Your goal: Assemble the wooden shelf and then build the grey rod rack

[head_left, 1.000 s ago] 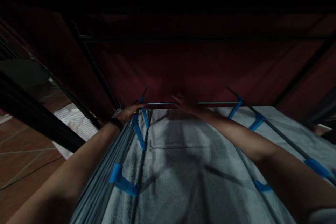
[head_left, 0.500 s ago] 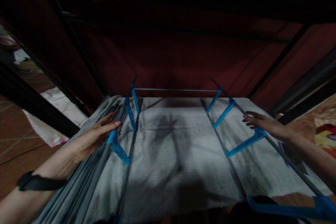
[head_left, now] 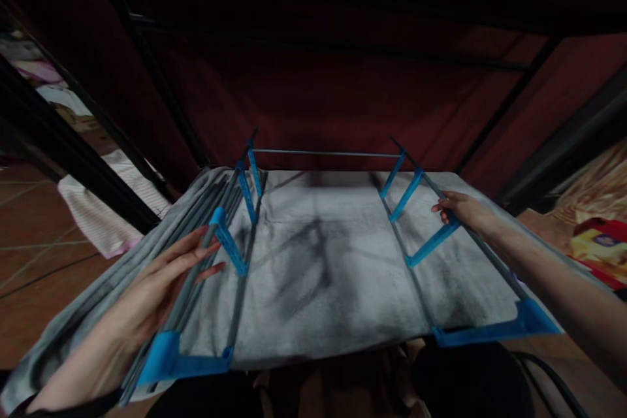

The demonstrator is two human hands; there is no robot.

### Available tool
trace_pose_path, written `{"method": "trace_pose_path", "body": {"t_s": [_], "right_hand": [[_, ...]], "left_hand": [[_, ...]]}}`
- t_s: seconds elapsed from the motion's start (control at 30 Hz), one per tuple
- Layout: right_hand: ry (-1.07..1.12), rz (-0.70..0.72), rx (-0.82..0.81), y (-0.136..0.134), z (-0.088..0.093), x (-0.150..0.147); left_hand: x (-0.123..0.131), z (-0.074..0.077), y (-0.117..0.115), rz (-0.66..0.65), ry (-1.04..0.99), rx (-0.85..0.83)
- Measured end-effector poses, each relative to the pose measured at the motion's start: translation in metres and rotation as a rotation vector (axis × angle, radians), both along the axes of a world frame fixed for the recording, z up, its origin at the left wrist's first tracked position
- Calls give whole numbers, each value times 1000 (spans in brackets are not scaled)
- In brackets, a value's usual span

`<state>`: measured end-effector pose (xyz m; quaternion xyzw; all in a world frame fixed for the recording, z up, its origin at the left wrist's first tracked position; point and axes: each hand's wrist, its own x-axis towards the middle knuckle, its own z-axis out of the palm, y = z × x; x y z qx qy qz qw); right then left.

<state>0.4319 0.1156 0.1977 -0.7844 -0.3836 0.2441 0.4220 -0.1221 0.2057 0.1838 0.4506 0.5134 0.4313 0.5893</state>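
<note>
Towel (head_left: 318,274) lies spread across the drying rack (head_left: 490,332), centre frame. Left hand (head_left: 161,277), lower left, is open, fingers spread flat on the bunched towel edge. Right hand (head_left: 463,212), farther up at right, rests on the rack's side with fingers bent; grip cannot be confirmed. Recommended: press evenly and smooth wrinkles outward.

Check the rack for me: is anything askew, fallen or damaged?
The towel lies flat across the drying rack, with the left hand and right hand on its side rails. One oddity: a pale striped cloth seems to lie on the floor left of the rack. Dim light hides any finer damage.
</note>
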Motion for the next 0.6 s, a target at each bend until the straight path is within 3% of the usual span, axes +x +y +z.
{"method": "trace_pose_path", "body": {"t_s": [0.1,0.37,0.5,0.6], "right_hand": [[131,-23,3,6,5,-4],[192,-67,-24,15,5,-3],[176,-111,-18,11,-1,7],[-8,-55,7,-4,-10,28]], "left_hand": [[7,0,1,-42,63,69],[22,7,-8,-81,267,203],[4,2,-7,-21,163,238],[-28,-19,2,98,171,267]]}}
